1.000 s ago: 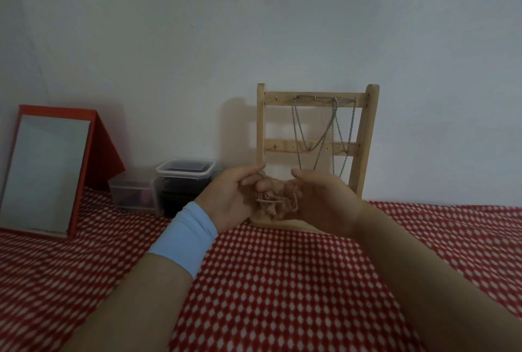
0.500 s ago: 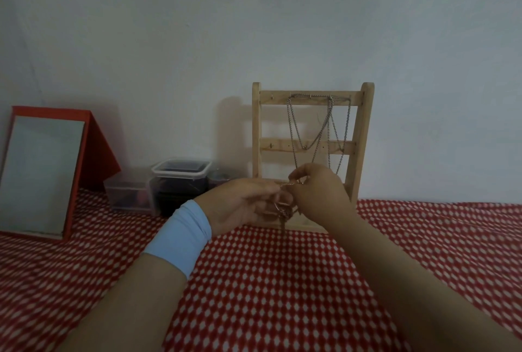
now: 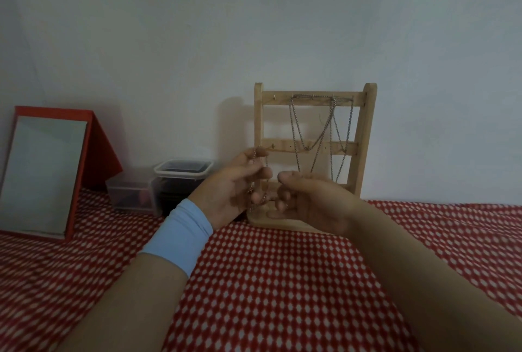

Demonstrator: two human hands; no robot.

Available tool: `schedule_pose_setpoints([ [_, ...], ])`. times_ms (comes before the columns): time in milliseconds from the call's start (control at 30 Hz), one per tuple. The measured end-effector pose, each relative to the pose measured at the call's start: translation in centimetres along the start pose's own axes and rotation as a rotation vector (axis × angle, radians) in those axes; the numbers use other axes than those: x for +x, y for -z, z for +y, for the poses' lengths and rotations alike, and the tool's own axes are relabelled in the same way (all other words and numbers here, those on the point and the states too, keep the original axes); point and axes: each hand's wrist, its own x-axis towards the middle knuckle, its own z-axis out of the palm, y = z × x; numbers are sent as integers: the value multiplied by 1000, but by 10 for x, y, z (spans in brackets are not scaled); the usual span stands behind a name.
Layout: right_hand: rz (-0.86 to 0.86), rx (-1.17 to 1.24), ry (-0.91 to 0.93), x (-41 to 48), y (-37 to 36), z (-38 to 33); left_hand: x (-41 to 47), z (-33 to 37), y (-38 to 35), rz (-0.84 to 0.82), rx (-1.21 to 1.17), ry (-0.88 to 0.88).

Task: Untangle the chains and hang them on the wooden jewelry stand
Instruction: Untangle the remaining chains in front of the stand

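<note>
The wooden jewelry stand point(image 3: 364, 142) stands upright against the wall on the red checked cloth. Several silver chains point(image 3: 316, 137) hang from its top bar. My left hand point(image 3: 231, 190), with a light blue wristband, is raised in front of the stand's left post and pinches a thin chain point(image 3: 255, 179) between thumb and forefinger; the chain dangles down across the palm. My right hand point(image 3: 308, 202) is just to the right, palm turned inward, fingers loosely curled toward the chain's lower end. Whether it holds the chain is unclear.
A red-framed mirror point(image 3: 42, 176) leans at the left. Two clear plastic boxes point(image 3: 158, 185) sit by the wall between mirror and stand. The red and white checked cloth point(image 3: 282, 281) covers the surface in front.
My hands have drawn apart. The left hand rose with the chain stretched downward, where before both hands were bunched together around it. The right hand opened and dropped slightly.
</note>
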Motion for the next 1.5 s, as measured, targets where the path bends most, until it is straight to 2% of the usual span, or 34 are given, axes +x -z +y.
schedule_pose_setpoints([
  [100,-32,-31,-16,-1,4,0,0,4,0,-1,-78,-20],
  [233,139,-357,-88,-3,10,-2,-2,11,5,75,-169,-8],
  [333,287,-521,-60,-4,10,-4,-3,13,12,171,-19,44],
  [467,351,-549,29,-3,5,-6,-4,10,15,163,237,152],
  [567,380,-527,110,-1,-3,-6,-3,8,11,146,240,141],
  [733,370,-530,113,2,-10,0,-6,12,2,-21,211,97],
  [867,389,-523,89,4,-9,3,-5,13,-2,-32,275,67],
  [1000,313,-441,114,1,-10,-1,-5,14,-3,-40,305,56],
  [1167,243,-616,107,1,-9,-2,-5,15,-3,-58,362,43],
  [1300,216,-624,59,3,-6,1,-5,17,-1,-84,230,59],
  [1400,191,-519,53,5,-7,6,-3,17,2,-93,81,21],
  [1500,155,-402,61,6,-6,11,-1,17,4,-67,47,-22],
])
